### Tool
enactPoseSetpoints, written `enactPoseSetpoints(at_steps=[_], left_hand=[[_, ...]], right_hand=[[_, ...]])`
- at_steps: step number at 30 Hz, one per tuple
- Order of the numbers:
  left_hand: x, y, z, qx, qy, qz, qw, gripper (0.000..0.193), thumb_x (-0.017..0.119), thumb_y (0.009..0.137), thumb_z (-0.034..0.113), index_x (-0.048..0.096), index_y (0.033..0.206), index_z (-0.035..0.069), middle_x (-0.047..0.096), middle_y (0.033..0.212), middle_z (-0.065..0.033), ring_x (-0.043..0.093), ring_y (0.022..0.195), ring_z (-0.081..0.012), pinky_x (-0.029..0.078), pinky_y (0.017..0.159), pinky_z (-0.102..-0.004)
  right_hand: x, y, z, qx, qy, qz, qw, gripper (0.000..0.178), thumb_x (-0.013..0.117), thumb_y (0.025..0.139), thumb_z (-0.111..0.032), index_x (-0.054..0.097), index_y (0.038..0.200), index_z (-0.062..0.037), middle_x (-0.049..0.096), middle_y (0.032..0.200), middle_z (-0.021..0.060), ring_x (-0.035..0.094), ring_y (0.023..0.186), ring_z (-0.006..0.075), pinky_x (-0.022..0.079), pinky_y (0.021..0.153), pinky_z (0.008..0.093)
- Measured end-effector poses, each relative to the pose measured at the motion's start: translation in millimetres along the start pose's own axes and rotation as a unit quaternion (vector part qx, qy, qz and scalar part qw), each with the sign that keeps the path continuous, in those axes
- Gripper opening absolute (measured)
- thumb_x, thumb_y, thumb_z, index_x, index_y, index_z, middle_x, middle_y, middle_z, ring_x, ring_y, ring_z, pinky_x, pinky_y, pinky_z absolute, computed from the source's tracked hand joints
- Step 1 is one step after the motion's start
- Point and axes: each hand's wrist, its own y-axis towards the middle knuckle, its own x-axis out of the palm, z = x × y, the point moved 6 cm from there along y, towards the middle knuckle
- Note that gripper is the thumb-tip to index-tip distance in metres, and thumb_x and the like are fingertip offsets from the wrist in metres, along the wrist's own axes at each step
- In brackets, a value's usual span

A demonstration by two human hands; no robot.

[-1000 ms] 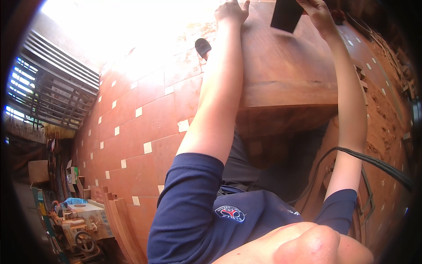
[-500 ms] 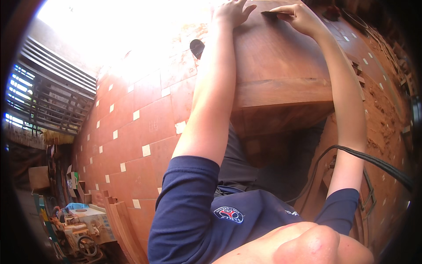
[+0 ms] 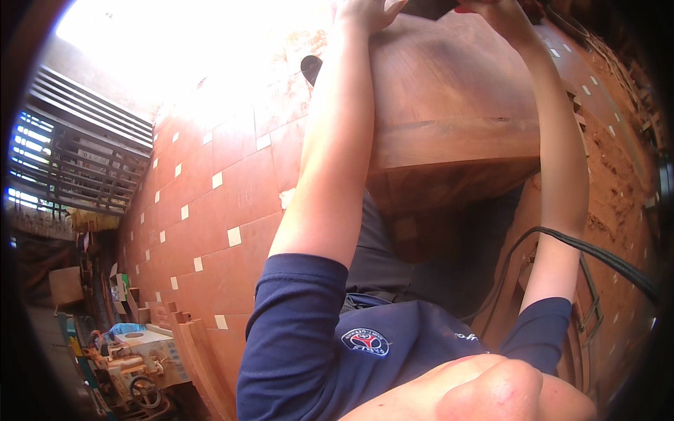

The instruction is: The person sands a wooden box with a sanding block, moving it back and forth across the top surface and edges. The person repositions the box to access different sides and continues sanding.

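A brown, smooth wooden piece [image 3: 449,84] with a thick front edge lies in front of me, above my legs. My left hand [image 3: 366,14] is at its far left, thumb stretched out and apart; the upper picture edge cuts off its other fingers. Between my hands is a dark sheet [image 3: 430,7], which looks like sandpaper, partly out of the picture. My right hand [image 3: 497,12] has its fingers closed at the sheet's right side, with a bit of red at the fingertips. The left thumb is close to the sheet; whether they touch is unclear.
Red floor tiles [image 3: 232,175] with small pale squares spread to the left. A round black object [image 3: 310,69] lies beside my left forearm. A black cable [image 3: 597,254] crosses near my right arm. Machinery [image 3: 140,368] and planks [image 3: 200,358] stand at lower left; sawdust [image 3: 618,203] covers the right floor.
My right hand has lifted the dark sheet up from the wood, toward the upper edge of the picture. More of the sheet's face shows. My left hand has shifted slightly up and left.
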Motion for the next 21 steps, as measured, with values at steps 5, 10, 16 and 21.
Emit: enactPoseSetpoints(at_steps=[5, 10, 16, 21], left_hand=[[14, 4, -30, -0.061, 0.067, 0.015, 0.996, 0.042, 0.052, 0.101, 0.030, 0.060, 0.137, 0.009, 0.056, 0.144, -0.0211, 0.054, 0.134, -0.0387, 0.048, 0.108, -0.0476], [16, -7, -74, -0.168, 0.201, 0.099, 0.960, 0.046, 0.049, 0.093, 0.010, 0.063, 0.137, 0.015, 0.049, 0.155, -0.0135, 0.042, 0.147, -0.0295, 0.045, 0.114, -0.0427], [24, -5, -82, -0.167, 0.320, 0.112, 0.926, 0.043, 0.048, 0.097, 0.015, 0.064, 0.137, 0.019, 0.050, 0.155, -0.0110, 0.042, 0.148, -0.0246, 0.044, 0.113, -0.0432], [22, -4, -59, -0.203, 0.277, 0.077, 0.936, 0.029, 0.053, 0.097, 0.017, 0.074, 0.116, 0.018, 0.065, 0.135, -0.0053, 0.057, 0.133, -0.0222, 0.056, 0.094, -0.0401]], right_hand=[[29, -6, -8, 0.030, -0.109, -0.044, 0.993, 0.028, 0.063, 0.091, 0.006, 0.079, 0.112, -0.0051, 0.078, 0.108, 0.0116, 0.073, 0.094, 0.0153, 0.059, 0.089, 0.0312], [35, -6, -34, 0.031, -0.161, -0.096, 0.982, 0.022, 0.068, 0.092, -0.002, 0.078, 0.111, -0.0032, 0.078, 0.106, 0.0116, 0.074, 0.091, 0.0173, 0.060, 0.083, 0.0307], [7, -6, -17, 0.086, 0.170, -0.176, 0.966, 0.016, 0.073, 0.093, -0.016, 0.076, 0.091, -0.0002, 0.074, 0.079, 0.0081, 0.073, 0.073, 0.0169, 0.062, 0.062, 0.0345], [-3, -13, -21, 0.101, 0.171, -0.092, 0.976, 0.022, 0.074, 0.093, -0.020, 0.076, 0.094, 0.0020, 0.073, 0.079, 0.0089, 0.073, 0.070, 0.0199, 0.060, 0.063, 0.0327]])
